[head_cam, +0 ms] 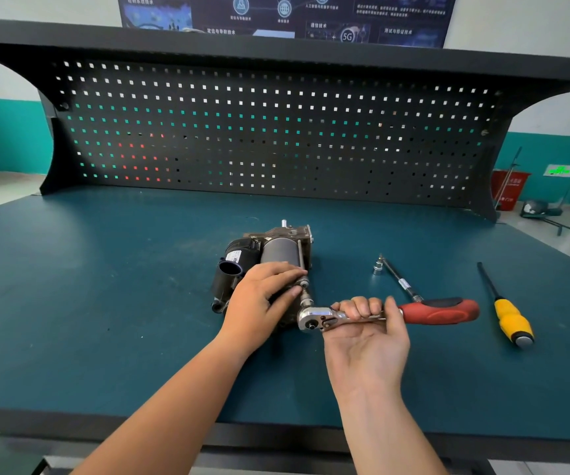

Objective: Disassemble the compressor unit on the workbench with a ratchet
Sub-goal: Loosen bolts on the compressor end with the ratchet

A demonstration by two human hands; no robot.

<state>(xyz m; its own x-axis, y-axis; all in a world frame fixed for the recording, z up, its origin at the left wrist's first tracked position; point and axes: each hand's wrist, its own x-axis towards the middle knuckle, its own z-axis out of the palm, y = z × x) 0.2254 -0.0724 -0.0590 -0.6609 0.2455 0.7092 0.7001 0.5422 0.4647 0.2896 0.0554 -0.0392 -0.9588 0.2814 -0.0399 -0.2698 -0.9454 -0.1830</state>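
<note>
Dark teal tabletop (105, 303) before a pegboard (276, 132). The right hand (365, 341) has its grip clamped, palm up, on the ratchet (437, 311) just behind the head, with the handle lying crosswise and pointing right. Leftward, the head appears seated on a bolt at the near right corner of the compressor unit (276, 252), mid-tabletop. The left hand (263, 296) rests flat upon it.

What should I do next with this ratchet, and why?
Probably swing the ratchet through a short arc: its socket looks seated on a bolt at the near end of the compressor, the right hand grips its shank, the left hand steadies the unit.
</note>
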